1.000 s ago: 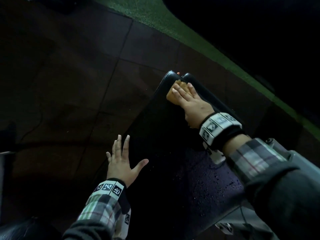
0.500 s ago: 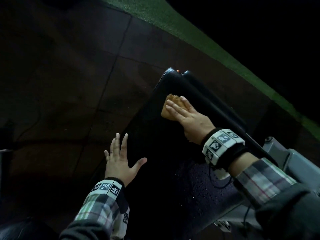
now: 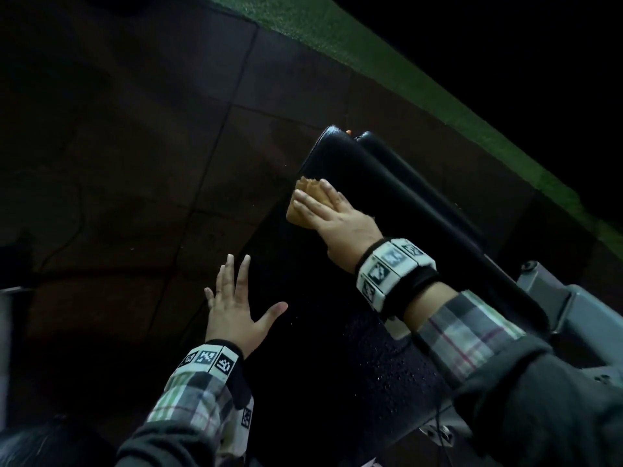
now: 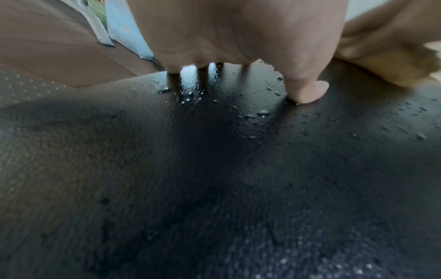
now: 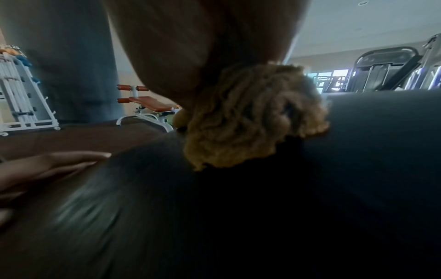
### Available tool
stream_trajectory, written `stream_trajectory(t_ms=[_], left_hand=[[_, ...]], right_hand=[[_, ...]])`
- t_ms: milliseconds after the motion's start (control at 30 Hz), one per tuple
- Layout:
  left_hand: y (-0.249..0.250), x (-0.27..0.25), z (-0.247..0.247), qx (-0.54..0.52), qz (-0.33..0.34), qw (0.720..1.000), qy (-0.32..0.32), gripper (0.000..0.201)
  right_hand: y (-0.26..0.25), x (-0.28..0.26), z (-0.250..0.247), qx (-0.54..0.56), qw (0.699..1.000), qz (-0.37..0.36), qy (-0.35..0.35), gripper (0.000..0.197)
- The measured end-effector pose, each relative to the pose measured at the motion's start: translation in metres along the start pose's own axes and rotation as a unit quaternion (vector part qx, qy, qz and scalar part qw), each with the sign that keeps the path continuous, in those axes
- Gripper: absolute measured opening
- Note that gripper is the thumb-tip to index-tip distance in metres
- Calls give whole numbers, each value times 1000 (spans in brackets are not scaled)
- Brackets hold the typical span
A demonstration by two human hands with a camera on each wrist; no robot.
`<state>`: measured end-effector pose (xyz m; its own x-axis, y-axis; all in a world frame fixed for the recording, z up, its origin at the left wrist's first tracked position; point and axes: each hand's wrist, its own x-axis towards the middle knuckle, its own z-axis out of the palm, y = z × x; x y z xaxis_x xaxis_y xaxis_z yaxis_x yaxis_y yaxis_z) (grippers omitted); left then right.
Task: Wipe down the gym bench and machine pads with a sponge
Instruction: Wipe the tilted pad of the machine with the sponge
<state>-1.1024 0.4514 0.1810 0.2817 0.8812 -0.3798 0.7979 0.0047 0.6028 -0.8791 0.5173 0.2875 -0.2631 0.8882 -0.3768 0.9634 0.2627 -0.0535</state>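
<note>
A long black bench pad [image 3: 337, 298] runs from the bottom right up to the middle of the head view, beaded with water drops near me. My right hand [image 3: 328, 210] lies flat with straight fingers on a tan sponge [image 3: 305, 203] and presses it onto the pad near its left edge, below the far end. The sponge [image 5: 250, 120] bulges out under my palm in the right wrist view. My left hand [image 3: 236, 298] rests spread and flat on the pad's left edge, nearer to me, its thumb [image 4: 307, 90] touching the wet surface [image 4: 214, 169].
Dark brown floor tiles [image 3: 135, 163] lie left of the bench, with a green turf strip [image 3: 404, 82] beyond. A grey metal frame [image 3: 573, 308] sticks out at the right. Farther off stand a brown-padded sit-up bench [image 5: 152, 107], a white rack [image 5: 21, 98] and black machines [image 5: 381, 69].
My right hand has slid the sponge from the pad's far end back toward me and to the left edge. The left hand has stayed put.
</note>
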Motion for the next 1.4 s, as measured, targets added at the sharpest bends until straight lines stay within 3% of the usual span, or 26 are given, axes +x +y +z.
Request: stream_trajectory(t_ms=[167, 367, 467, 600, 733, 833, 967, 1067, 1167, 1267, 1400], left_hand=[[0, 0, 1, -5, 3, 1000, 2, 108], [1, -1, 1, -7, 4, 1000, 22, 111], [2, -2, 0, -11, 5, 1000, 21, 114], [0, -1, 2, -9, 7, 1000, 27, 121], [-2, 1, 2, -13, 4, 1000, 13, 114], [-2, 0, 2, -11, 3, 1000, 9, 111], [-2, 0, 2, -7, 5, 1000, 19, 113], [0, 0, 2, -10, 1, 1000, 15, 111], [0, 0, 1, -15, 3, 1000, 12, 106], [-1, -1, 2, -26, 4, 1000, 14, 106], [-1, 0, 3, -29, 9, 999, 29, 110]], right_hand=[[27, -55, 28, -15, 997, -29, 71, 84], [58, -90, 42, -9, 988, 50, 148, 86], [42, -103, 49, 9, 989, 67, 135, 92], [17, -88, 47, -8, 996, 35, 87, 64], [11, -50, 26, 22, 998, 39, 39, 70], [31, -36, 13, 39, 995, 90, 35, 82], [54, -58, 13, 70, 982, 158, 72, 78], [48, -86, 26, 66, 982, 145, 98, 79], [28, -98, 36, 69, 983, 150, 82, 80], [11, -83, 35, 30, 994, 92, 48, 65], [10, -48, 18, 25, 997, 70, 31, 69]])
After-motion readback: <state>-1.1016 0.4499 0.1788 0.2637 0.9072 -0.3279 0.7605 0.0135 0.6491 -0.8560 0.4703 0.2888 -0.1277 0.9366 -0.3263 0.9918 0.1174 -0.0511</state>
